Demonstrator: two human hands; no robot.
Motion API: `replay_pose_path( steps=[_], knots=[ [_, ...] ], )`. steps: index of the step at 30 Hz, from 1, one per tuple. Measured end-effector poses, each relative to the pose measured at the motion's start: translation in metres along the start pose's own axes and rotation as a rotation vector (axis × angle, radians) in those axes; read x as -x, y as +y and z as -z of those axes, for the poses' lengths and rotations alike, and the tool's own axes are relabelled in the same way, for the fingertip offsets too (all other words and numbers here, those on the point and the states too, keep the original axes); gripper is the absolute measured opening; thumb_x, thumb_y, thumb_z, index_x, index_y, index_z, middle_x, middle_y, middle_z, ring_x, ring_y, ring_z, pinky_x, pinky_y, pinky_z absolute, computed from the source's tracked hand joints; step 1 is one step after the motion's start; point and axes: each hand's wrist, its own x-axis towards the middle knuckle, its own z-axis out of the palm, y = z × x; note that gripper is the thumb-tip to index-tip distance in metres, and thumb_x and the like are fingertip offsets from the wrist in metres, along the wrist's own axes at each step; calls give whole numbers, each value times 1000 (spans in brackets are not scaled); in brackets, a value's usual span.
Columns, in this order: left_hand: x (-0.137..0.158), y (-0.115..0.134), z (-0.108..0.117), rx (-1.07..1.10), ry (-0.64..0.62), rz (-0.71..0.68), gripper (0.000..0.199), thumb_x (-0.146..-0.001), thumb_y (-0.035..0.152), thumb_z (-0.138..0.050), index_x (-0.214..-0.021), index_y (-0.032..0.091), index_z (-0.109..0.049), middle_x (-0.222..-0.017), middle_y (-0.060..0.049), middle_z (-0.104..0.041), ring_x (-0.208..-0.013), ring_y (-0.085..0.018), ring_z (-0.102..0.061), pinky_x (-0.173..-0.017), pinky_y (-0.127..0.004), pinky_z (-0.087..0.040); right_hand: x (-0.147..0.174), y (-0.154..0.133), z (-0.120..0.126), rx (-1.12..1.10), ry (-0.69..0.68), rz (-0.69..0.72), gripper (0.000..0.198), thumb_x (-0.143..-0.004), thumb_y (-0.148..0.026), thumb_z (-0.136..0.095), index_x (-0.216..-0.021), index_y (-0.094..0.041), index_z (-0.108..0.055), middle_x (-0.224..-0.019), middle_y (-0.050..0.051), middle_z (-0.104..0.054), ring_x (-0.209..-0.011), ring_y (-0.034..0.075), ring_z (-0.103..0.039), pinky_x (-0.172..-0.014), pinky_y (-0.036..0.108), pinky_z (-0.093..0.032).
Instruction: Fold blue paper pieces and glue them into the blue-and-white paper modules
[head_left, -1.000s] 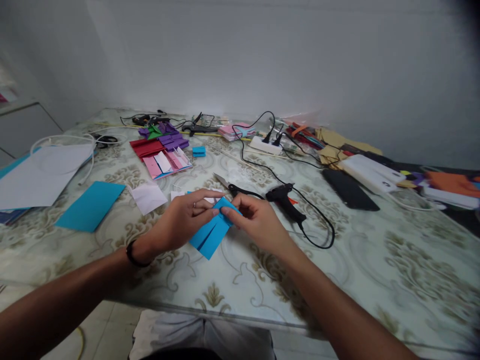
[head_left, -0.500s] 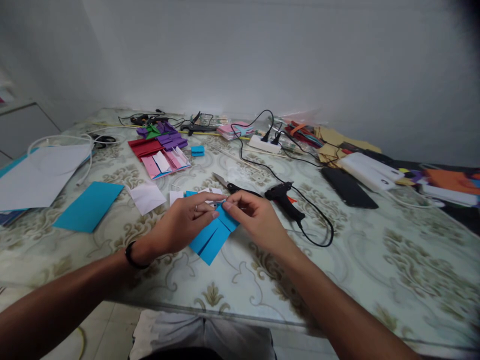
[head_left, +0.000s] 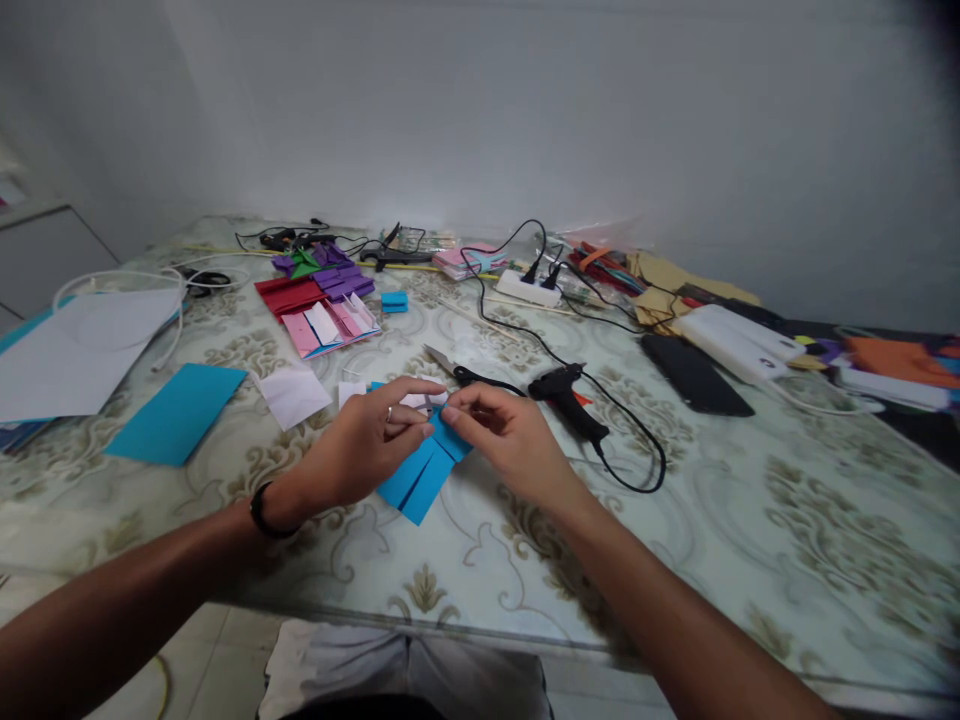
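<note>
A folded, slit piece of blue paper [head_left: 414,482] lies before me, partly covered by my fingers. My left hand [head_left: 375,435] is closed on its left side, the thumb and fingertips bent together over the paper. From the other side my right hand [head_left: 514,440] pinches the upper part between thumb and fingers. Small white paper pieces [head_left: 351,391] show just behind the hands; the fold between the fingertips is mostly hidden. Scissors [head_left: 480,377] with a black handle lie beyond my right hand, and a black glue gun [head_left: 571,400] rests to its right.
On the left are a blue sheet [head_left: 180,415], a white square [head_left: 295,397] and a stack of white sheets [head_left: 90,350]. Folded coloured papers [head_left: 330,325] lie farther back. A power strip [head_left: 529,288] with black cords and a black phone [head_left: 696,375] are toward the right.
The blue paper's right edge and my right fingertips have shifted very slightly left. Both hands keep nearly the same pose, and the other things have not moved.
</note>
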Motion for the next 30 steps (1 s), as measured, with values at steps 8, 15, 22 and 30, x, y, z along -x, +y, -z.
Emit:
replay_pose_path(
  steps=[8, 15, 22, 30],
  knots=[
    [1, 3, 0, 1, -20, 16, 27, -96, 26, -60, -122, 19, -60, -64, 5, -63, -52, -9, -48, -47, -18, -30, 2, -5, -1, 32, 8, 51, 17, -89, -37, -68, -83, -21, -64, -77, 1, -61, -72, 16, -55, -65, 28, -42],
    [-1, 4, 3, 27, 20, 83, 25, -91, 27, -63, -115, 18, -60, -62, 5, -61, -49, -8, -46, -46, -17, -29, -3, 2, 6, 13, -99, -62, 28, -91, -47, -66, -85, -20, -65, -75, -1, -57, -69, 14, -50, -64, 28, -40],
    [-7, 2, 2, 133, -36, 200, 33, -80, 26, -71, -110, 17, -62, -65, 4, -66, -54, -9, -56, -49, -17, -35, -2, 1, 8, 88, -119, -91, 27, -90, -44, -67, -82, -18, -70, -73, -1, -63, -66, 14, -52, -62, 28, -39],
    [-9, 0, 5, 125, -15, 228, 35, -77, 29, -76, -108, 17, -64, -70, 2, -72, -63, -14, -68, -53, -19, -44, -2, 1, 10, 103, -122, -122, 26, -88, -45, -72, -86, -19, -76, -72, 1, -70, -65, 15, -58, -62, 28, -42]
  ],
)
